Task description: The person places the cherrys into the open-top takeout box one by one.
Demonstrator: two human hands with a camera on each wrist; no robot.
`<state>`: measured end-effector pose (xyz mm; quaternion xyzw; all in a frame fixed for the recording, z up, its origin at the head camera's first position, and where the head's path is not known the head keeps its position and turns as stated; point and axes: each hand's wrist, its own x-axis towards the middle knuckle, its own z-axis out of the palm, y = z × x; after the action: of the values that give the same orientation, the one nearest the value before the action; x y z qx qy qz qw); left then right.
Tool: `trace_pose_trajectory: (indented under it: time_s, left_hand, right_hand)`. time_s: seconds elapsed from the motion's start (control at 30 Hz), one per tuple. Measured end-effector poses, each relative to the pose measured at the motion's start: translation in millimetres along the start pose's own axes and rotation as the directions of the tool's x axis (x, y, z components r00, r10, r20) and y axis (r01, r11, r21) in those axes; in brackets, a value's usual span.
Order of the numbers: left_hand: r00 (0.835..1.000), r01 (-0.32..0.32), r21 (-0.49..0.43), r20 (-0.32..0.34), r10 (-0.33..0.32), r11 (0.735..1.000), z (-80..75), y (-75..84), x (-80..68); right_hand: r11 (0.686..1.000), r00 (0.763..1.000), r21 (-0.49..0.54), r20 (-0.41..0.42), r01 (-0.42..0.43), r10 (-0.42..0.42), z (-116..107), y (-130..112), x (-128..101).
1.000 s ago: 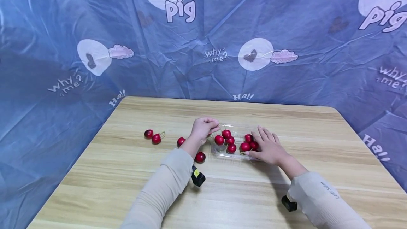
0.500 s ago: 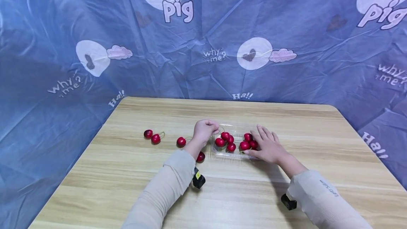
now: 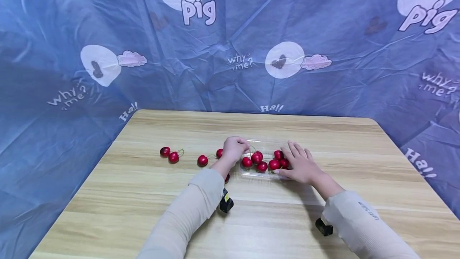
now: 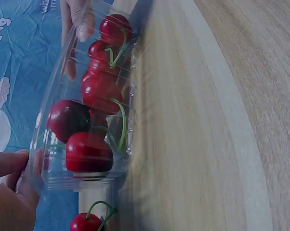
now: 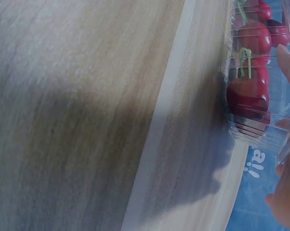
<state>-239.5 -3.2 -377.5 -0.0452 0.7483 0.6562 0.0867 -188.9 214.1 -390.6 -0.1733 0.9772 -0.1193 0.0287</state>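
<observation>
A clear plastic box (image 3: 258,176) of red cherries stands near the middle of the table. At its left end my left hand (image 3: 235,149) pinches a thin green stem between thumb and fingertips. That stem leads to cherries (image 4: 89,152) lying in the box's left part. My right hand (image 3: 303,167) rests over the right end, fingers spread and fairly straight, thumb by the near rim. Beside it in the box lies another cluster of cherries (image 3: 274,164). In the right wrist view, only part of the right hand (image 5: 287,192) shows.
Left of the box, a pair of stemmed cherries (image 3: 173,157) lies on the wooden table (image 3: 273,219). Another cherry (image 3: 202,160) is closer to the left hand, and one (image 3: 227,178) is partly hidden by the left wrist. A blue printed cloth (image 3: 201,79) hangs behind.
My left hand has shifted slightly right over the box's left end, and the cherries on its stem have sunk lower in the box. The right hand stays where it was.
</observation>
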Motion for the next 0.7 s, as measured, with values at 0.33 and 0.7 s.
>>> trace_pose_trajectory:
  time_s: [0.33, 0.7]
  left_hand:
    - [0.996, 0.029, 0.063, 0.087, -0.034, 0.998, 6.4, 0.2, 5.9]
    - [0.987, 0.039, 0.125, 0.149, -0.058, 0.991, 6.0, 2.7, 8.9]
  right_hand:
    - [1.0, 1.0, -0.002, -0.001, 0.002, -0.002, 0.0, -0.5, 0.8]
    - [1.0, 1.0, 0.008, -0.009, 0.001, -0.001, -0.6, -0.6, 0.0]
